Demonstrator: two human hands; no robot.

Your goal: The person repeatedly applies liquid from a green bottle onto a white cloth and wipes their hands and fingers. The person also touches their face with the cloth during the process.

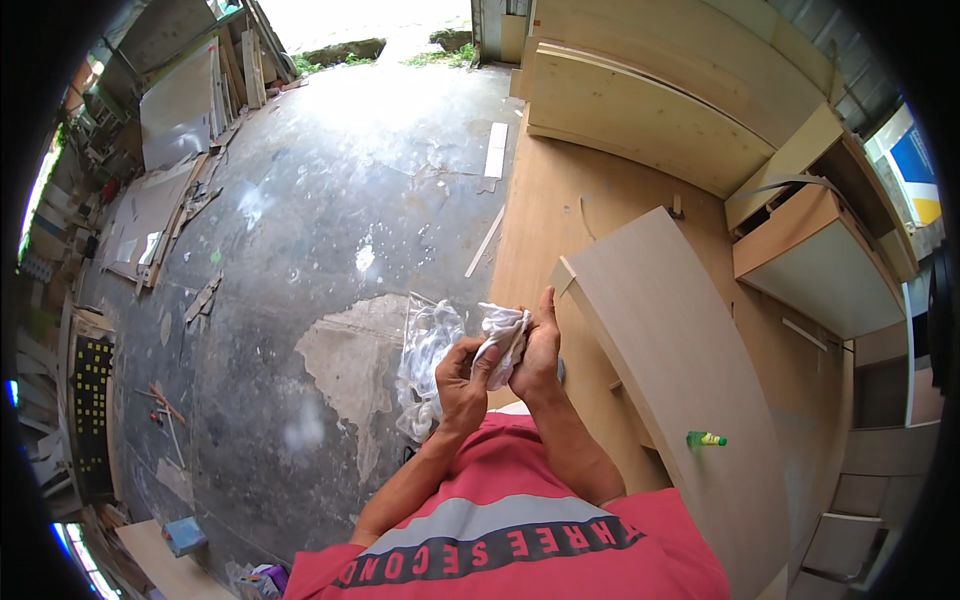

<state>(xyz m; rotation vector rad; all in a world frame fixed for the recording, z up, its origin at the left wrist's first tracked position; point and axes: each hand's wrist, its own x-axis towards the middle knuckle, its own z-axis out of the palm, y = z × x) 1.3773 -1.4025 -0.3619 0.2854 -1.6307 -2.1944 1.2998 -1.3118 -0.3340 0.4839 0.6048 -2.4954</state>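
Left of a green bottle (pixel 706 439), contents unclear, left fingers (pixel 486 368) pinch white cloth (pixel 502 326); right fingers (pixel 548 303), too hidden to tell.

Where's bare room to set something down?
Pale board: between its far end and the green bottle. Grey floor: between the translucent plastic by the left hand and the sticks. Crowded: far left, leaning boards; upper right, boxy wooden furniture.
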